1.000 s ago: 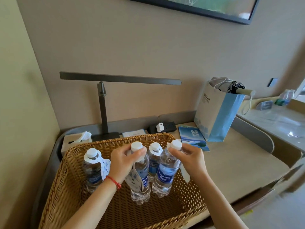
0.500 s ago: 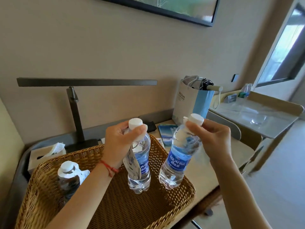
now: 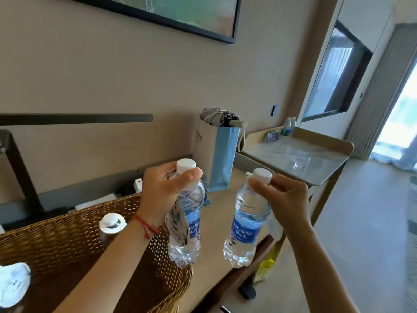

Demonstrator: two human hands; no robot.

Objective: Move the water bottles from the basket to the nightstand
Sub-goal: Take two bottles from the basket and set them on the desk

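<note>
Bottles hang by their necks, one (image 3: 187,213) in the left hand (image 3: 162,190), one (image 3: 246,227) in the right hand (image 3: 286,199), fingers clenched beneath the caps, right of the basket (image 3: 67,240). Carry both upright and steady; the nightstand isn't identifiable.

The basket (image 3: 74,249) sits on the worktop (image 3: 223,213) at its left end. Inside the basket stands a bottle (image 3: 112,224), with another bottle top (image 3: 13,283) at the basket's near left. Right of the basket, above the worktop, the left hand (image 3: 162,190) and right hand (image 3: 286,199) each hold a bottle by its neck: the left bottle (image 3: 187,224) just past the basket's right rim, the right bottle (image 3: 248,224) further right. Behind the basket stands a lamp (image 3: 20,163); behind and right of it, a paper bag (image 3: 218,154). Right of the bag is a lower side table (image 3: 316,159) with two bottles (image 3: 288,126) at its back.
</note>
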